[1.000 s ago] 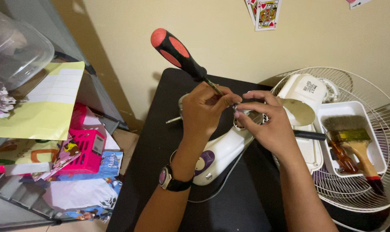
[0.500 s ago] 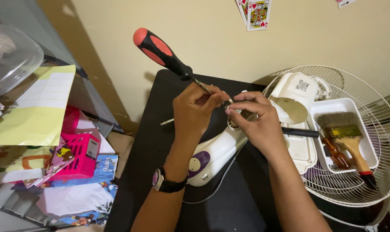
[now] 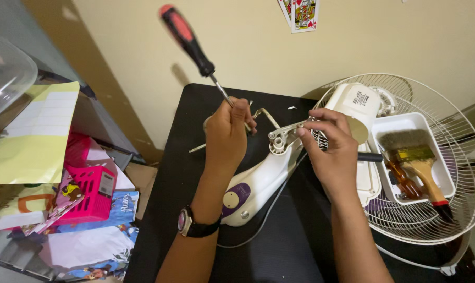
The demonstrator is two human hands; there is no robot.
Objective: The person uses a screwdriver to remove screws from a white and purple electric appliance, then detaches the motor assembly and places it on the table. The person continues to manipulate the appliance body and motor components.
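Gripping a screwdriver (image 3: pixel 188 42) that juts toward eleven o'clock, the left hand (image 3: pixel 227 133) is closed; the right hand (image 3: pixel 329 149) pinches a white fan base (image 3: pixel 258 181) on the black table (image 3: pixel 269 251), against a beige wall (image 3: pixel 379 42).

Red-black screwdriver handle (image 3: pixel 188 42); white-purple fan base (image 3: pixel 258 181); black table (image 3: pixel 279 246); white wire grille (image 3: pixel 457 157); pink basket (image 3: pixel 93 191)

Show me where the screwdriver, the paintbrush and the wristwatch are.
screwdriver (image 3: pixel 188 42), head view, on the red and black handle.
paintbrush (image 3: pixel 405 141), head view, on the bristles, in the white tray.
wristwatch (image 3: pixel 184 221), head view, on the watch face at the left wrist.
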